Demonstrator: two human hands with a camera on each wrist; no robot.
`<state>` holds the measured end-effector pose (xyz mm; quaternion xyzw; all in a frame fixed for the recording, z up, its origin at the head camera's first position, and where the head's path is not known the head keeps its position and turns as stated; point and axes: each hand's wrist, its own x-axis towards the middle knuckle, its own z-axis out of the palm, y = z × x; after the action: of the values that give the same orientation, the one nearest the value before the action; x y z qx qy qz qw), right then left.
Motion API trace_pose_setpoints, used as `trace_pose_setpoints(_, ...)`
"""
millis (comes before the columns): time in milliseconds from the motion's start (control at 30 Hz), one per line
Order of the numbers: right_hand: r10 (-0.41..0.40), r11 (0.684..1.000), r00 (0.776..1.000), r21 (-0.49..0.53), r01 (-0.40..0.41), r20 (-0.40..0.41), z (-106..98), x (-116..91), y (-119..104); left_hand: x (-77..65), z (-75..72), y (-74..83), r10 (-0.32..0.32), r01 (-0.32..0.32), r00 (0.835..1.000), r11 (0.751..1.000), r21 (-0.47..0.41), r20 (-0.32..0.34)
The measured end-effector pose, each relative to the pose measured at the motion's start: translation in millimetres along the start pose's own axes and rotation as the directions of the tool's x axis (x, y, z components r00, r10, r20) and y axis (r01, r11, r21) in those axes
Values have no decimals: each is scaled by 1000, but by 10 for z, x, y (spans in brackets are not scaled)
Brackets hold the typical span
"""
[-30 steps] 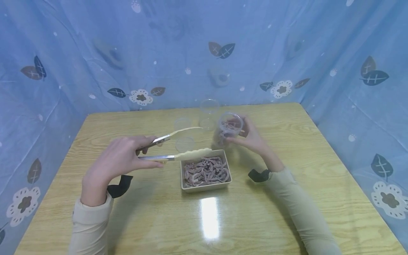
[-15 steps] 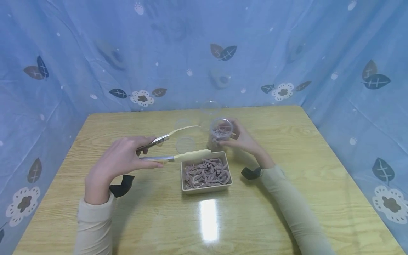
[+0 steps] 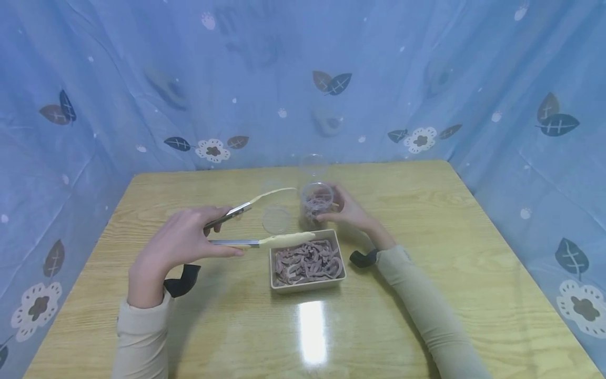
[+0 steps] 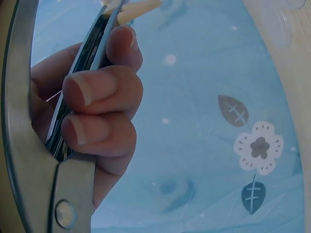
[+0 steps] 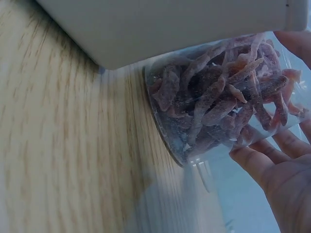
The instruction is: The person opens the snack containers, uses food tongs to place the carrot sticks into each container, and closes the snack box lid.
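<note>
My left hand (image 3: 182,239) holds a pair of metal tongs (image 3: 286,240) with cream scalloped tips. The tongs' arms are spread, with one tip over the far rim of the box and nothing between them. In the left wrist view, curled fingers (image 4: 104,92) wrap one tong arm. My right hand (image 3: 350,210) grips a clear plastic jar (image 3: 316,202) from its right side, just behind the box. Brownish dried strips fill much of the jar (image 5: 218,97), whose base is at the tabletop. A beige rectangular box (image 3: 307,288) holds more of these strips.
A clear round lid (image 3: 276,220) lies left of the jar, and a fainter one lies behind it. Another clear jar (image 3: 314,164) stands farther back. The wooden table (image 3: 426,221) ends at a blue patterned curtain (image 3: 265,79).
My right hand has moved the jar leftward and slightly nearer, to just behind the box. The left hand and tongs have barely moved.
</note>
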<state>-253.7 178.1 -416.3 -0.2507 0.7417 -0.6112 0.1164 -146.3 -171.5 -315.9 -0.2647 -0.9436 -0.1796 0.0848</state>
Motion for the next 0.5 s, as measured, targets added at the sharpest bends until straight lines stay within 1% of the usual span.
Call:
trace_pose_setpoints(233, -3, 1000, 1000, 10, 3, 7, 50, -5, 16, -48, -33, 5, -84, 85, 996, 996, -21, 25)
trace_pose_setpoints(400, 4, 1000, 1000, -10, -3, 8, 45, -6, -1, -57, -48, -9, -90, 90, 996, 996, -14, 19)
trace_pose_setpoints(500, -24, 999, 1000, -24, 24, 8, -34, 1, 25, -56, -56, -16, -90, 90, 996, 996, -4, 11)
